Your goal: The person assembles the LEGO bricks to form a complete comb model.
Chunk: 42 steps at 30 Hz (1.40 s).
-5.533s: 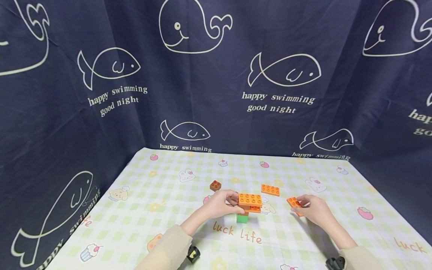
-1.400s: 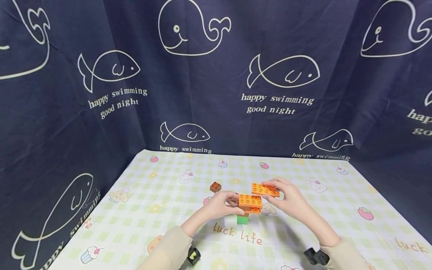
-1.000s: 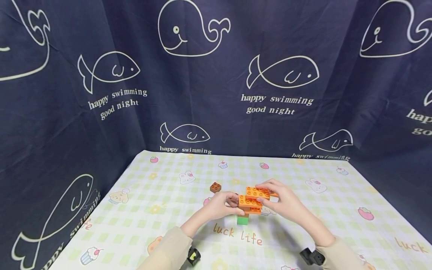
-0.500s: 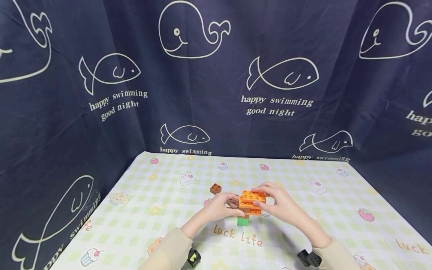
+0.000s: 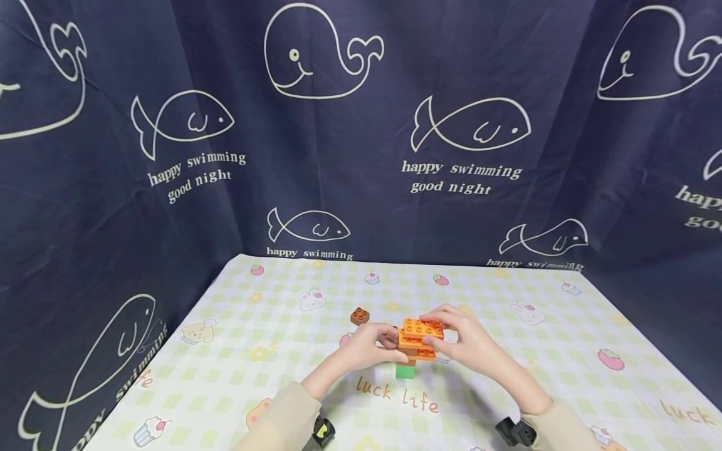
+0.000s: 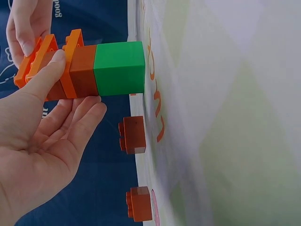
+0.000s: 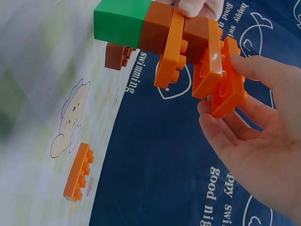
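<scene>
"What is held?"
"My left hand (image 5: 369, 344) grips the tower of green, brown and orange plastic blocks (image 6: 84, 70), near centre; my right hand (image 5: 462, 332) pinches the flat orange plastic brick (image 5: 420, 327) atop it."
"Hazard?"
"Misalignment: an off-centre press might break the tower apart."

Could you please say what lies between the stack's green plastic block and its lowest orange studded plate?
A brown plastic block sits between the green block and that orange plate, shown in the left wrist view.
</scene>
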{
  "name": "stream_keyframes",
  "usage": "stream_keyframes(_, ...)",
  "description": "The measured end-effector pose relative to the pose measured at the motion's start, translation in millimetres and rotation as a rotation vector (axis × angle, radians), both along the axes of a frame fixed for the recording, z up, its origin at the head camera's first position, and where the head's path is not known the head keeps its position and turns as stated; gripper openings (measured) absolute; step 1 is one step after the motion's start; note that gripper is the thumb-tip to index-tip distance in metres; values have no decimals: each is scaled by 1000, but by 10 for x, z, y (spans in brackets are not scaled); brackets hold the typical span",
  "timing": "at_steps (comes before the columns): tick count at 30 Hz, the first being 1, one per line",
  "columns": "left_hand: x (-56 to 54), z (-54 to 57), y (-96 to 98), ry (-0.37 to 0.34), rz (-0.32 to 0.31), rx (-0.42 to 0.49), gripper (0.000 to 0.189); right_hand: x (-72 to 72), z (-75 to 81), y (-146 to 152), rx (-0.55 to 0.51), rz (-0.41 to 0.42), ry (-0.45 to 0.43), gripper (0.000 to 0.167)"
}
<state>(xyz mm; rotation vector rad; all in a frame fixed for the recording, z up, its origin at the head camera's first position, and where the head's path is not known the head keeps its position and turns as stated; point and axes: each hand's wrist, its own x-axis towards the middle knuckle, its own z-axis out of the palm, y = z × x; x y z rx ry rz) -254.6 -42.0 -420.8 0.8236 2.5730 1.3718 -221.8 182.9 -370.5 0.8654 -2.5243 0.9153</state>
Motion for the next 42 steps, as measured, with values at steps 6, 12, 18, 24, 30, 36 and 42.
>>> stream_keyframes(6,-10,-7,-8,-6,-1,-8,47,-21,1,47,1,-9,-3,30)
stream_keyframes(12,-8,4,-23,-7,-1,0,48,-19,28,102,8,-18,-14,30)
stream_keyframes(18,-15,3,-35,-4,-9,5,48,-17,32,147,19,-36,4,30)
stream_keyframes(24,-15,-2,-40,-8,-7,5,49,-20,3,210,20,-47,34,32)
stream_keyframes(30,-9,10,-29,-28,3,0,49,-16,-26,290,26,-82,41,31)
stream_keyframes(36,1,14,-18,-38,5,1,47,-1,-62,381,32,-128,30,31)
stream_keyframes(42,2,7,-17,-30,0,-2,46,39,-81,461,22,-147,17,31)
